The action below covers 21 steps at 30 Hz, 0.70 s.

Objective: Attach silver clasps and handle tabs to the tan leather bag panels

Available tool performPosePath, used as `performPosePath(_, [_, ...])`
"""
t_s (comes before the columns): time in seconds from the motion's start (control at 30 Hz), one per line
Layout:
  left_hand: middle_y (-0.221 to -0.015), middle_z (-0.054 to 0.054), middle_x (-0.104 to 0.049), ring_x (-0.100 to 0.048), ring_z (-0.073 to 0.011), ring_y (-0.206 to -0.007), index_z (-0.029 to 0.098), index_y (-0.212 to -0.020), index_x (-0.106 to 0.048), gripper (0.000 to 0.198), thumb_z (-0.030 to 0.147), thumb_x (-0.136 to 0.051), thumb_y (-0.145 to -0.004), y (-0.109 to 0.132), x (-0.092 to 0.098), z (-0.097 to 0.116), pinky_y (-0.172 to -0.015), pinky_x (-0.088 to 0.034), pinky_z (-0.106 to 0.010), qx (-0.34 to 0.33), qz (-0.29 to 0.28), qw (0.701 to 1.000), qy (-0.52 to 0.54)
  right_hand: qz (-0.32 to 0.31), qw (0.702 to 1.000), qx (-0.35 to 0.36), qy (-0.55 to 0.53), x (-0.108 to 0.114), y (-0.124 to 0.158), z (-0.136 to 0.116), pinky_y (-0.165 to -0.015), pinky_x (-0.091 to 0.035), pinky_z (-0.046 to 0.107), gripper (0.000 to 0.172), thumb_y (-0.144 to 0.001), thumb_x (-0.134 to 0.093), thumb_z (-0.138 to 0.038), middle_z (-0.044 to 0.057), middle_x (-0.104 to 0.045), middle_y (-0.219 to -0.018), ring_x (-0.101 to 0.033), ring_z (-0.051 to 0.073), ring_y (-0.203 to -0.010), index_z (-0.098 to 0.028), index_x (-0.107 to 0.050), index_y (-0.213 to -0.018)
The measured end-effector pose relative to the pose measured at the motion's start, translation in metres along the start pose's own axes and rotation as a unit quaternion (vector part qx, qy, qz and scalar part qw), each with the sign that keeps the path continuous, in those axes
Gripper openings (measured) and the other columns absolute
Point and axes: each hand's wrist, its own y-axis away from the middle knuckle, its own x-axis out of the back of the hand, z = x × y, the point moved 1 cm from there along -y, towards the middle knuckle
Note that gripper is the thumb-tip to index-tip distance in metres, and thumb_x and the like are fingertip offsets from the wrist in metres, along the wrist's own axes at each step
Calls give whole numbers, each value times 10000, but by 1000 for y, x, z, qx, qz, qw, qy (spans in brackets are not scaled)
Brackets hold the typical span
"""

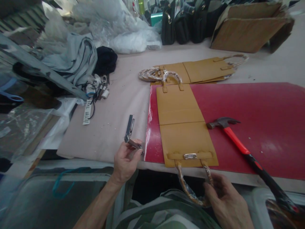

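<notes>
A mustard-yellow leather bag panel (181, 127) lies flat on a red mat (262, 121), with a handle at each end and a metal clasp (190, 156) on its near strap. My left hand (125, 160) is closed on a folded metal tool (130, 133) just left of the mat. My right hand (224, 198) grips the plastic-wrapped near handle (190, 190), which hangs over the table's front edge.
A hammer (240, 146) with a red and black grip lies on the mat to the right. More yellow panels (202, 70) are stacked behind. Grey cloth (73, 60), plastic bags, black bags and a cardboard box (250, 28) crowd the back.
</notes>
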Motion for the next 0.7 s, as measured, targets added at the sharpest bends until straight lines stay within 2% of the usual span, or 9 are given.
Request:
performPosePath(0.07, [-1114, -84, -710, -703, -189, -1051, 163, -1116, -652, 254, 167, -689, -865, -3, 1, -1, -913, -601, -272, 29, 1, 1000, 1, -40, 995, -22, -91, -3, 2, 6, -644, -533, 319, 448, -681, -702, -587, 49, -718, -812, -670, 238, -739, -228, -669, -947])
performPosePath(0.17, [-1054, -85, -730, -723, -187, -967, 149, -1079, -662, 232, 212, -702, -859, -8, 4, -4, -846, -618, -270, 70, -8, 997, 24, -113, 966, -79, -219, -11, 4, 8, -609, -501, 279, 535, -652, -789, -606, 32, -674, -777, -613, 196, -704, -189, -684, -971])
performPosePath(0.3, [-1025, -77, -741, -730, -179, -929, 147, -1055, -671, 226, 232, -722, -852, -8, 7, -6, -835, -617, -268, 91, -7, 994, 54, -121, 932, -127, -316, -24, 7, -1, -541, -417, 227, 609, -629, -842, -629, -6, -601, -702, -504, 129, -617, -163, -689, -991])
performPosePath(0.4, [-1049, -73, -731, -731, -189, -969, 154, -1025, -673, 191, 226, -730, -857, -4, 7, -1, -876, -610, -285, 67, 19, 995, 65, -118, 929, -121, -328, -30, 9, -9, -488, -355, 217, 579, -684, -788, -689, -31, -537, -629, -436, 107, -552, -171, -671, -913])
performPosePath(0.5, [-1079, -68, -721, -735, -208, -980, 172, -1010, -655, 179, 233, -738, -863, -2, -1, 10, -873, -615, -316, 41, 29, 994, 96, -103, 943, -93, -302, -35, 9, -13, -482, -343, 223, 572, -736, -718, -736, -36, -506, -597, -423, 107, -536, -178, -637, -833])
performPosePath(0.6, [-1088, -75, -720, -727, -219, -995, 178, -990, -648, 152, 231, -730, -874, -3, -14, 21, -872, -611, -333, 15, 12, 994, 105, -79, 959, -58, -267, -37, 7, -13, -478, -346, 228, 575, -773, -667, -752, -33, -507, -588, -427, 112, -531, -179, -619, -806])
performPosePath(0.7, [-1104, -98, -726, -714, -228, -1029, 176, -984, -649, 105, 215, -698, -900, -5, -29, 27, -913, -593, -358, -12, -28, 996, 82, -74, 966, -41, -245, -40, 5, -9, -463, -347, 235, 552, -820, -621, -738, -37, -501, -583, -433, 119, -517, -186, -609, -823])
